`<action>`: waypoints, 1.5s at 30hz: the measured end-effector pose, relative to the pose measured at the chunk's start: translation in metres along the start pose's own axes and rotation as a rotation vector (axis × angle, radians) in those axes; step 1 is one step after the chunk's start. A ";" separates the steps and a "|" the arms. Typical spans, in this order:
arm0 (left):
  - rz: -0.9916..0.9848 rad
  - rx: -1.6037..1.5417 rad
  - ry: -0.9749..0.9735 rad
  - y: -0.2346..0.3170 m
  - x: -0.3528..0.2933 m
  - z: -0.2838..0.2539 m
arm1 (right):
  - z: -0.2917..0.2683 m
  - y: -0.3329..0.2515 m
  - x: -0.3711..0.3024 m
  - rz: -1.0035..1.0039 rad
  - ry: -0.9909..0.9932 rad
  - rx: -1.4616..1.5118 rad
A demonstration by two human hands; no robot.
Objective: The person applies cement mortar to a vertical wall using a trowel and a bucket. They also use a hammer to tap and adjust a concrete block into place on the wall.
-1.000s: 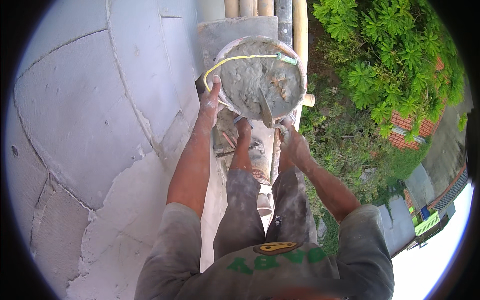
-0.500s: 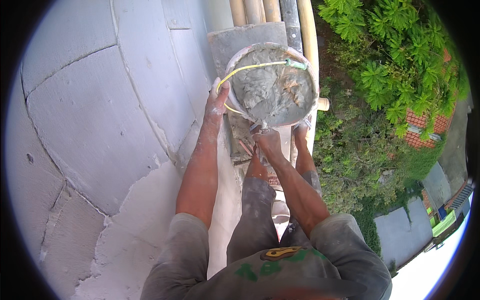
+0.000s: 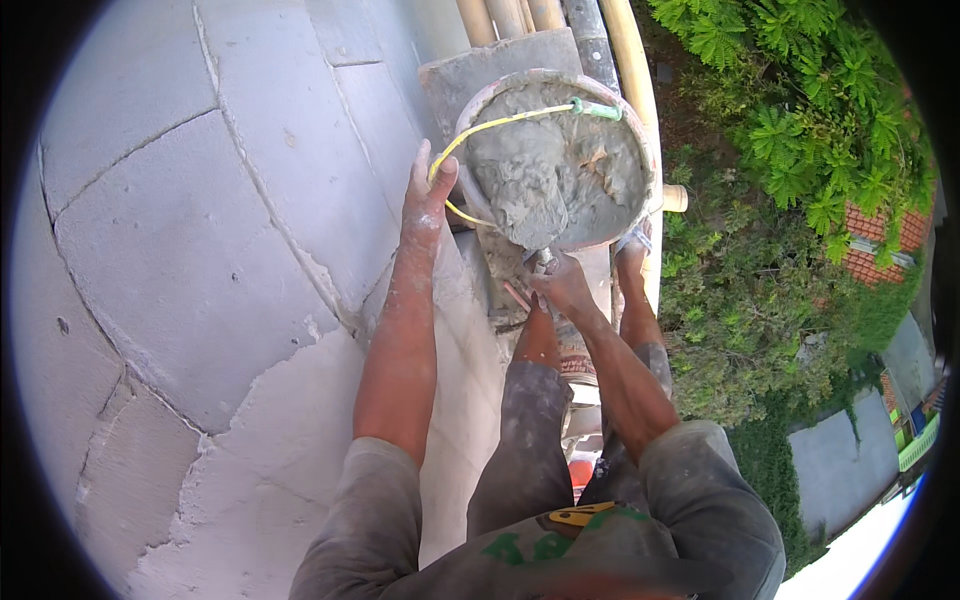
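Note:
A round bucket (image 3: 652,190) holds wet grey mortar (image 3: 600,170). Its yellow wire handle (image 3: 505,121), with a green grip (image 3: 596,109), crosses the top and bows out past the left rim. My left hand (image 3: 428,195) is at that bend, the wire between its thumb and raised fingers; part of the grasp is hidden. At the near rim, my right hand (image 3: 565,287) is closed round a trowel (image 3: 544,258), of which only the metal neck shows clearly. A mound of mortar covers or hides its blade inside the bucket.
A wall of large grey blocks (image 3: 160,250), partly plastered, rises on my left. Under the bucket lies a board (image 3: 448,88), beside bamboo poles (image 3: 630,60). My feet stand on this narrow platform. Beyond its right edge are trees (image 3: 770,140) and roofs (image 3: 850,465) far below.
Bucket and right hand sit slightly farther right in view. Mortar is heaped higher near the trowel, inside the near-left part of the bucket. The left hand's fingers look straighter and more apart.

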State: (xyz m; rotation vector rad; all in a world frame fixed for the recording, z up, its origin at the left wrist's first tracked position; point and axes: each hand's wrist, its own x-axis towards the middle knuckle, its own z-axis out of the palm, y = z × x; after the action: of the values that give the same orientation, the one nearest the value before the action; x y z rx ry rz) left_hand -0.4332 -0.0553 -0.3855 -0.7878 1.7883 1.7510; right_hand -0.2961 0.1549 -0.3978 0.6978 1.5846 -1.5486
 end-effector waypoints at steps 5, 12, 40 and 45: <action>0.023 -0.054 0.062 0.023 -0.025 0.005 | -0.022 0.004 -0.009 -0.217 0.097 -0.214; -0.001 -0.204 0.233 0.071 -0.117 -0.004 | -0.094 -0.072 -0.084 -0.038 -0.016 -0.273; 0.205 -0.220 0.079 0.133 -0.418 -0.001 | 0.172 -0.776 -0.376 -1.175 0.330 -0.420; 0.171 -0.229 0.070 0.160 -0.404 -0.012 | 0.171 -0.783 -0.386 -1.280 0.392 -0.596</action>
State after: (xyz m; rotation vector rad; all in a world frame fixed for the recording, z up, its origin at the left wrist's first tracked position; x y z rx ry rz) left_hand -0.2639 -0.0466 0.0151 -0.8156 1.7652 2.0913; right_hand -0.7149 -0.0370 0.3637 -0.5356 2.8979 -1.5683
